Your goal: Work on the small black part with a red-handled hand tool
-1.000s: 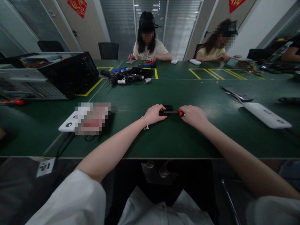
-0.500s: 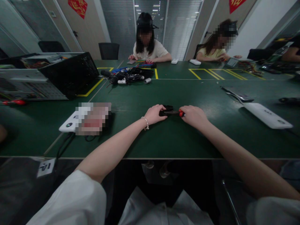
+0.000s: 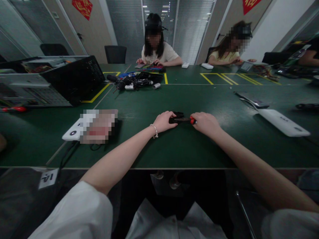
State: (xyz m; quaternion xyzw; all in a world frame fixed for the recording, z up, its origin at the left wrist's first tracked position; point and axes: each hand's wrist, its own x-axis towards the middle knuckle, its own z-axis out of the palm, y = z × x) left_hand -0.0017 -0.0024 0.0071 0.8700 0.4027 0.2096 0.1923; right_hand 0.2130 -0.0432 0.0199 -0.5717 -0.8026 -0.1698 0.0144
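At the middle of the green table, my left hand (image 3: 165, 122) is closed around a small black part (image 3: 178, 114), whose kind I cannot make out. My right hand (image 3: 206, 123) grips red-handled pliers (image 3: 184, 120) from the right. Their dark metal jaws point left and reach the black part beside my left fingertips. My fingers and the dark colours hide exactly where the jaws touch. Both hands rest low, close to the tabletop, with a bracelet on my left wrist.
A white power bank (image 3: 72, 132) with a cable lies at left, partly blurred. Another white power bank (image 3: 284, 122) lies at right, near a phone-like slab (image 3: 254, 100). An open computer case (image 3: 74, 79) stands far left. Black parts and cables (image 3: 136, 81) are heaped ahead. Two people sit opposite.
My hands, the pliers and the black part stay almost in place. Across the table, a person's hand has shifted slightly over the coloured wires.
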